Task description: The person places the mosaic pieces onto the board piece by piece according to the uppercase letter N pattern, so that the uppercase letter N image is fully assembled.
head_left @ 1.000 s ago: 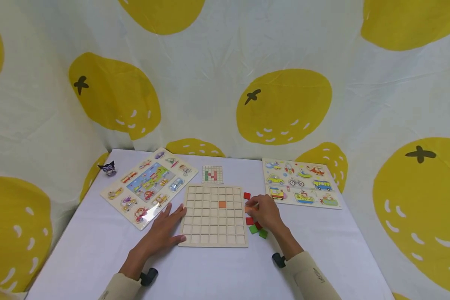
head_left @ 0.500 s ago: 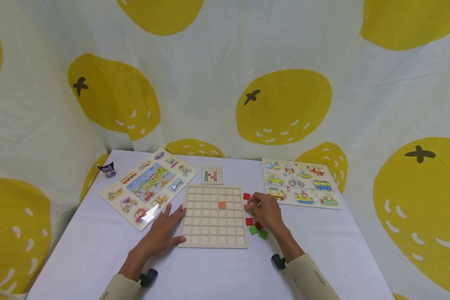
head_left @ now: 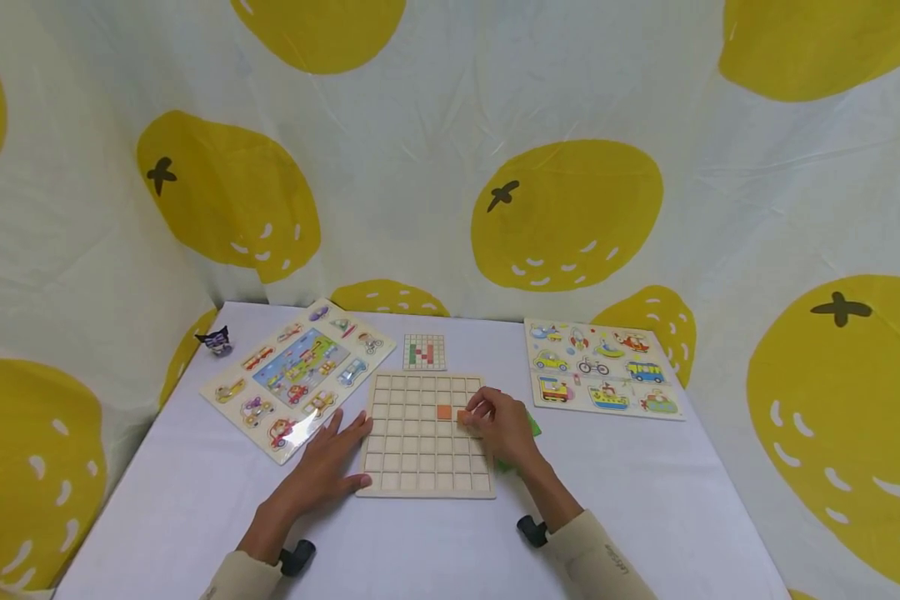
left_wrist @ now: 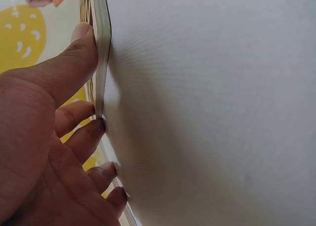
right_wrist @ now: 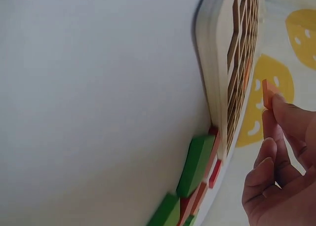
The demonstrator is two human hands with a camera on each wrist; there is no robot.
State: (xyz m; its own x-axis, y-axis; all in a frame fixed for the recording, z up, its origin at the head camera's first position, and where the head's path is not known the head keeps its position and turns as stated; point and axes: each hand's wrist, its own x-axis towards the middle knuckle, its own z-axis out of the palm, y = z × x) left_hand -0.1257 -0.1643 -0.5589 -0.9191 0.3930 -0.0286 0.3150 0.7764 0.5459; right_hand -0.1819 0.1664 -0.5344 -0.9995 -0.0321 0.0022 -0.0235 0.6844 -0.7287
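Observation:
A pale wooden grid board (head_left: 412,446) lies at the middle of the table. One orange square tile (head_left: 444,412) sits in one of its cells. My right hand (head_left: 504,427) pinches a second orange tile (head_left: 462,417) between thumb and fingertips, over the right part of the board. In the right wrist view this tile (right_wrist: 268,93) is held up clear of the grid. My left hand (head_left: 322,467) rests with spread fingers against the board's left edge; in the left wrist view the thumb (left_wrist: 83,51) touches the board's side.
Red and green tiles (right_wrist: 195,167) lie at the board's right, partly hidden by my right hand in the head view. A small pattern card (head_left: 424,352) lies behind the board. Picture puzzles stand left (head_left: 300,375) and right (head_left: 603,367). A small dark figurine (head_left: 216,340) is at far left.
My right hand has picked up an orange tile from beside the board and carried it left over the grid. The left hand has stayed in place.

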